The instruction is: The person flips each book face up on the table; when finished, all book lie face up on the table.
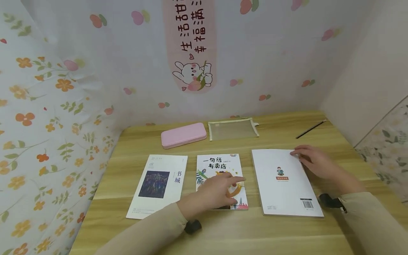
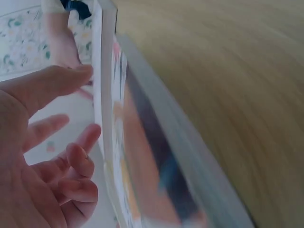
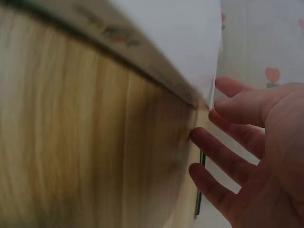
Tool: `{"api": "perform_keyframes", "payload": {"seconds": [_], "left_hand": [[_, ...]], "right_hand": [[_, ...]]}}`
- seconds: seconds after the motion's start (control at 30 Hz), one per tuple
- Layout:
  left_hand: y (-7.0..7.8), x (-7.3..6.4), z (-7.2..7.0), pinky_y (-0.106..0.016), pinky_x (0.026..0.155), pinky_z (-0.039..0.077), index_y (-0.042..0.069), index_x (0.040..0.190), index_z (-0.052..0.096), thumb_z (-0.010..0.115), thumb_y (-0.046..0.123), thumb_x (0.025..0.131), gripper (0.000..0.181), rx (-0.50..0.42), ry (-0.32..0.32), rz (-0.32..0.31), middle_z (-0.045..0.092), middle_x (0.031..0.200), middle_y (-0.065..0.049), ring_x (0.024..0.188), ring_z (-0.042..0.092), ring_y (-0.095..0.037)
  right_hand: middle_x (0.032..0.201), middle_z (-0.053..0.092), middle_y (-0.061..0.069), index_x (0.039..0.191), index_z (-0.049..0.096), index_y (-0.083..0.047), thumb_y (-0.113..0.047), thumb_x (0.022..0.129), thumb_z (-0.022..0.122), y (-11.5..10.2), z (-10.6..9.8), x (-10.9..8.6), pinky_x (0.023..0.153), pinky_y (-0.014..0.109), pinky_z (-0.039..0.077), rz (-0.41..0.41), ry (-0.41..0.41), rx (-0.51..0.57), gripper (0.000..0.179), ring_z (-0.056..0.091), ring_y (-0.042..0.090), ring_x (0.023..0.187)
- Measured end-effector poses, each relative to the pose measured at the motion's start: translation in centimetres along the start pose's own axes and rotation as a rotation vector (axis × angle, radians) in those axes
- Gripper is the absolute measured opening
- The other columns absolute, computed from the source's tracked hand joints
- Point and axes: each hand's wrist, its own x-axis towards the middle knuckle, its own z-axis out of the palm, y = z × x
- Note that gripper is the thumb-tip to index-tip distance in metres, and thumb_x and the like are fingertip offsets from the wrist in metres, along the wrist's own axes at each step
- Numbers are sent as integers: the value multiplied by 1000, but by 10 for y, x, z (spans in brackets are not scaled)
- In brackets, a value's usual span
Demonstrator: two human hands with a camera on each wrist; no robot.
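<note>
My left hand (image 1: 215, 191) is over the middle book (image 1: 207, 164), whose cover has colourful drawings and large Chinese lettering. In the left wrist view its thumb and fingers (image 2: 78, 190) are apart, with nothing between them. At the far right corner of a white-backed book (image 1: 271, 191) is my right hand (image 1: 315, 163). Its fingers (image 3: 221, 154) are spread and loosely bent beside that corner, the thumb close to the cover; whether they touch it I cannot tell. This book lies back cover up, with a small reading figure and a barcode.
Left of the middle book lies a pale book (image 1: 140, 205) with a dark picture. Behind are a pink pencil case (image 1: 184, 135), a mesh zip pouch (image 1: 232, 129) and a dark pencil-like stick (image 1: 310, 129). Patterned cloth (image 1: 54, 141) borders the wooden table (image 1: 242, 237).
</note>
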Motion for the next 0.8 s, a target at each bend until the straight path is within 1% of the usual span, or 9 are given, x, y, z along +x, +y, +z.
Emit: {"api": "perform_keyframes", "payload": {"seconds": [0.07, 0.13, 0.2, 0.27, 0.33, 0.47, 0.6, 0.7, 0.8], "left_hand": [[7, 4, 6, -16, 59, 42, 34, 149, 52, 86, 41, 82, 75, 5, -12, 0, 65, 115, 8, 81, 58, -1], [14, 8, 12, -16, 58, 41, 36, 149, 51, 85, 46, 82, 76, 16, -13, 3, 65, 116, 10, 84, 58, 0], [22, 13, 17, -15, 59, 40, 37, 148, 52, 84, 48, 83, 73, 15, -22, 11, 64, 115, 10, 84, 58, 0], [28, 17, 20, -14, 59, 40, 38, 147, 53, 82, 48, 85, 69, 18, -29, 12, 62, 111, 11, 80, 54, 1], [33, 20, 23, -15, 59, 39, 37, 145, 56, 81, 49, 86, 65, 25, -39, 14, 60, 106, 11, 77, 51, 0], [38, 25, 27, -15, 60, 37, 37, 139, 62, 80, 50, 85, 58, 49, -43, 20, 58, 101, 12, 75, 48, -1], [44, 29, 31, -13, 64, 39, 35, 137, 64, 80, 49, 85, 56, 60, -24, 38, 62, 105, 13, 78, 50, 1], [50, 33, 33, -12, 68, 41, 34, 136, 65, 80, 50, 85, 56, 70, -20, 30, 64, 108, 14, 83, 51, 3], [55, 35, 36, -14, 75, 43, 35, 134, 67, 80, 52, 84, 54, 97, -15, 16, 65, 110, 14, 90, 55, 1]], "right_hand": [[133, 61, 28, 124, 71, -2, 10, 90, 68, 3, 4, 1, 89, 45, 54, -4, -15, 12, 36, 62, 47, 117], [133, 62, 26, 127, 69, -2, 12, 88, 70, 6, 7, 3, 91, 28, 53, -12, -26, 36, 42, 62, 45, 118], [132, 63, 24, 129, 67, -3, 13, 86, 71, 8, 9, 5, 92, 12, 45, -17, -34, 66, 46, 62, 43, 118], [130, 66, 22, 129, 66, -3, 14, 86, 72, 10, 9, 9, 92, 2, 36, -22, -43, 98, 47, 62, 41, 118], [129, 66, 22, 129, 66, -3, 13, 86, 73, 11, 8, 13, 93, 0, 33, -24, -56, 108, 47, 60, 42, 119], [129, 67, 21, 127, 67, -2, 14, 84, 73, 14, 6, 17, 94, 0, 33, -52, -70, 95, 46, 60, 40, 119], [125, 69, 17, 125, 67, -1, 18, 81, 74, 21, 4, 14, 93, 2, 39, -117, -47, 139, 49, 62, 14, 115], [124, 70, 15, 125, 67, -2, 19, 80, 74, 23, 0, 10, 90, 5, 45, -130, -42, 180, 50, 56, -5, 112], [126, 68, 16, 128, 66, -3, 18, 82, 73, 25, -2, 6, 88, 8, 49, -108, -59, 191, 51, 54, -10, 113]]}}
